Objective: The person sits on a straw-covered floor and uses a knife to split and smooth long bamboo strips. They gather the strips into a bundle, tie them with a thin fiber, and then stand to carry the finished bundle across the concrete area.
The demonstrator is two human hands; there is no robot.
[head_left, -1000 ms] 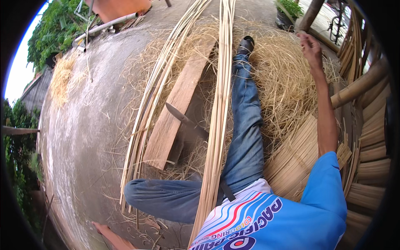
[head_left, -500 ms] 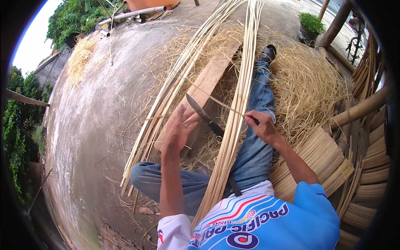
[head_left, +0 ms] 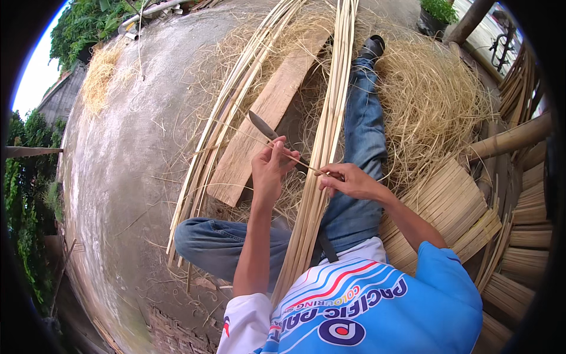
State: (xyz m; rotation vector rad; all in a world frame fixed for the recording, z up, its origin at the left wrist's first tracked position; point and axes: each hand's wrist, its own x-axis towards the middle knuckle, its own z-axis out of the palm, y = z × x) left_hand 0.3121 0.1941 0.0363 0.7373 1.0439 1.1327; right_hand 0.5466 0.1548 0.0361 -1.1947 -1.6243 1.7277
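A thin bamboo strip runs between my two hands, slanting up to the left. My left hand pinches it between thumb and fingers. The fingers of my right hand close on its lower right end. Just beyond my left fingers is a knife with a dark blade, tip toward the upper left; my hand hides part of it, and neither hand grips it. A long bundle of split bamboo strips lies along my outstretched leg, passing under the held strip near my right hand.
A wooden plank lies left of the bundle, with more long strips beside it. Curly shavings are heaped right of my leg. Flat stacked slats lie at my right, near a thick bamboo pole. Bare concrete extends leftward.
My left hand has moved from open beside the strip to pinching it. My right hand has shifted left with the strip. The whole view has shifted slightly.
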